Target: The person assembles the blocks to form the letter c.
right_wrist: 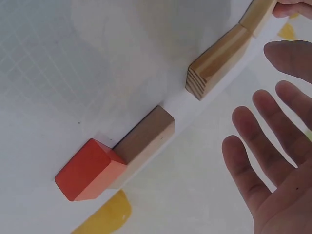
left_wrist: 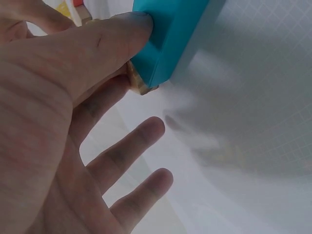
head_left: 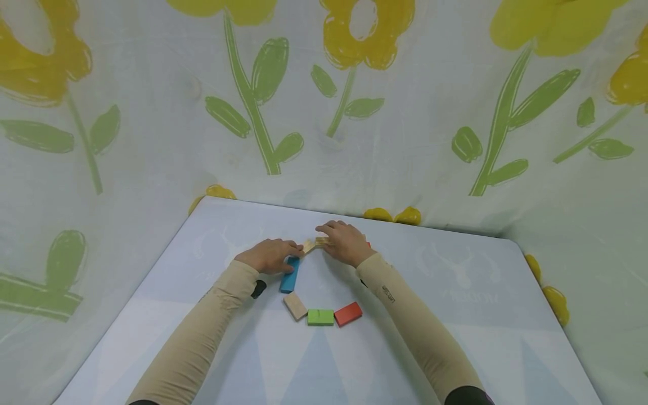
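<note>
My left hand [head_left: 270,256] is at the upper left of a ring of small blocks. Its thumb presses the end of a blue block [left_wrist: 168,39], and the index finger reaches behind a pale wooden block [head_left: 309,246] that adjoins it. The other fingers are spread apart in the left wrist view. My right hand [head_left: 346,243] hovers over the far side of the ring, fingers extended and holding nothing. In the right wrist view it is beside a striped-end wooden block [right_wrist: 219,61]. A gap separates that block from a brown block [right_wrist: 144,134] touching a red block [right_wrist: 85,170].
Nearer to me, a wooden block [head_left: 295,306], a green block [head_left: 320,317] and another red block [head_left: 348,314] form the near curve of the ring. The white table [head_left: 455,315] backs onto a flower-printed cloth [head_left: 405,140].
</note>
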